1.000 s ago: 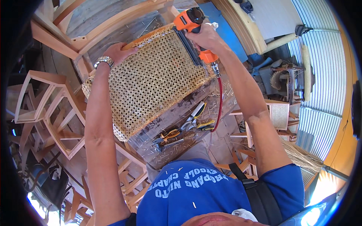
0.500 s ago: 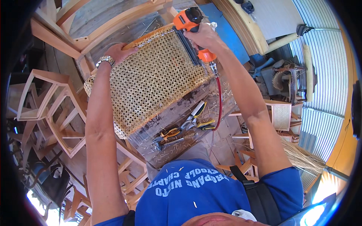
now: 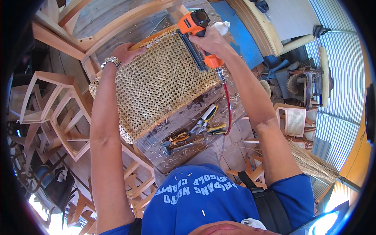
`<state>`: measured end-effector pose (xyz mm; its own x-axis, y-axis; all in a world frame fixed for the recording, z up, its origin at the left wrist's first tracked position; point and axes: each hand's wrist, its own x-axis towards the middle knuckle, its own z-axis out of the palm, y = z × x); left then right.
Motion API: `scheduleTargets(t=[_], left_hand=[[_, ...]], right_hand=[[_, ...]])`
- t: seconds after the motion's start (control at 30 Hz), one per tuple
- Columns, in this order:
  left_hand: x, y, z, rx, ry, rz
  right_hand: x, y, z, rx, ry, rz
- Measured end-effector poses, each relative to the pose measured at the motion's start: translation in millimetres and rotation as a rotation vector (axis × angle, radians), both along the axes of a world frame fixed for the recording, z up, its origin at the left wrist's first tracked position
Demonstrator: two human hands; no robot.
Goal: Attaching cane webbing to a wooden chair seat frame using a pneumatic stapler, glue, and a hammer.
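A woven cane panel (image 3: 156, 86) with a wooden rail along its far edge lies on the worktable. At its far left side, my left hand (image 3: 126, 53) grips that edge, thumb resting on the rail side. An orange and black staple gun (image 3: 194, 22) is held in my right hand (image 3: 211, 40), fingers wrapped round its handle. Its long dark magazine (image 3: 192, 51) lies over the panel's right part, and the nose is at the far right corner, where contact cannot be made out. A red air hose (image 3: 228, 105) runs from the handle toward me.
Pliers (image 3: 179, 138), cutters (image 3: 200, 126) and a hammer (image 3: 167, 149) lie on the near tabletop (image 3: 152, 135) among scattered cane bits. Wooden chair frames (image 3: 58, 94) crowd the left. A white bottle (image 3: 221, 27) stands beyond my right hand, near a blue board (image 3: 248, 43).
The staple gun and my right hand have shifted slightly left and nearer along the panel's far right corner. More of the white bottle shows. My left hand keeps its place on the edge.
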<state>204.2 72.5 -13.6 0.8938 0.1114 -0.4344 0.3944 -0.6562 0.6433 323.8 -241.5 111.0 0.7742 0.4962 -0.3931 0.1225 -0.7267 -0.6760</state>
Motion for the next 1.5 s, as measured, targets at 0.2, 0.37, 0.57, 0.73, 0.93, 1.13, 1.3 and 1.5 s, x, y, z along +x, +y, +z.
scheduleTargets(t=[0.2,0.37,0.57,0.73,0.93,1.13,1.3,1.5], left_hand=[[3,-7,13,-0.005,0.053,0.007],[3,-2,8,-0.038,0.048,0.009],[1,1,6,-0.014,0.032,0.008],[1,-1,10,-0.021,0.057,0.016],[3,-2,7,-0.041,0.048,0.021],[0,-1,0,-0.010,0.012,0.037],[2,-2,3,-0.038,0.044,0.042],[2,-1,4,-0.017,0.041,0.023]], right_hand=[[3,5,-8,-0.082,-0.117,0.028],[22,-22,7,0.080,0.068,-0.069],[27,-41,24,0.057,0.036,-0.171],[29,-39,16,0.053,0.040,-0.163],[43,-34,-8,-0.026,-0.041,-0.102],[29,-17,-13,-0.008,-0.001,-0.244],[27,-12,-4,-0.041,-0.050,-0.174],[25,-17,0,0.021,-0.013,-0.132]])
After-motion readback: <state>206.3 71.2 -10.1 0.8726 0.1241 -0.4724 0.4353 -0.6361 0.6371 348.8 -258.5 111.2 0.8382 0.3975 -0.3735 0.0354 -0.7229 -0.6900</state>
